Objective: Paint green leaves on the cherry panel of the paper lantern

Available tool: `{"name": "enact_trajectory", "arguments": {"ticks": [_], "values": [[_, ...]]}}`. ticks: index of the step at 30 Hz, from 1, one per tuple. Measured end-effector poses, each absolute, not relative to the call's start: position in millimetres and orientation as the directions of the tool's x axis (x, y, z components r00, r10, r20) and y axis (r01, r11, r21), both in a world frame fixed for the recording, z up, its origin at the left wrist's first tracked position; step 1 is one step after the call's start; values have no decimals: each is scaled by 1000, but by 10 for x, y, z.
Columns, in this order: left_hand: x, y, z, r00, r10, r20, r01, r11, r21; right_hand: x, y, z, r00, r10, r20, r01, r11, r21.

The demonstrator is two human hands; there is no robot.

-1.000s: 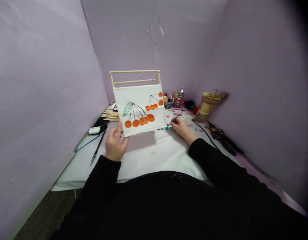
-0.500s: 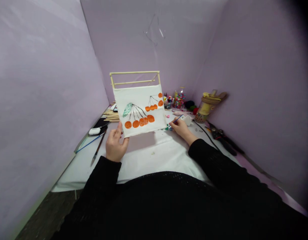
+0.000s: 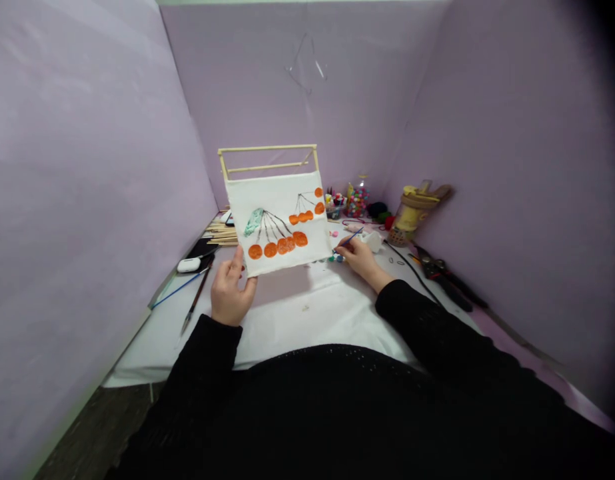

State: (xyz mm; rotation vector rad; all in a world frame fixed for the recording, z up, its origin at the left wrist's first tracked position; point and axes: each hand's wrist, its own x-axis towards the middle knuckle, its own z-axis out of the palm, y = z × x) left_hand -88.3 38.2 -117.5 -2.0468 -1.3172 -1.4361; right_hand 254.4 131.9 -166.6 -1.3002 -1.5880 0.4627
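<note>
My left hand (image 3: 230, 288) grips the lower left corner of a white cloth (image 3: 280, 221) stretched on a wooden stick frame (image 3: 267, 149) and holds it tilted up off the table. The cloth bears painted orange cherries with dark stems and a green leaf. My right hand (image 3: 356, 251) pinches a thin blue-handled paintbrush (image 3: 351, 238), its tip down by small paint pots (image 3: 334, 258) just right of the cloth's lower edge.
A white sheet (image 3: 297, 313) covers the table between lilac walls. Loose brushes (image 3: 194, 295) and a white case (image 3: 188, 265) lie at left, wooden sticks (image 3: 222, 233) behind. A bead jar (image 3: 358, 198), a yellow container (image 3: 410, 215) and black pliers (image 3: 440, 272) stand at right.
The view has tipped slightly, so the frame sits a little lower. My right hand with the brush has edged left toward the paint pots. The left hand keeps its hold.
</note>
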Motion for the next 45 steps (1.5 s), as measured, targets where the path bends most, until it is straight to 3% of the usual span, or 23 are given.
{"name": "enact_trajectory", "arguments": {"ticks": [19,45], "values": [[-890,386,-1189,92,465,881,816,-542,201,2522,1329,-1670,128,866,484,640,301,-707],[-886,376,-1167,85,512,855,815,-529,236,2501,1354,-1714,139,860,491,592,325,-737]]}}
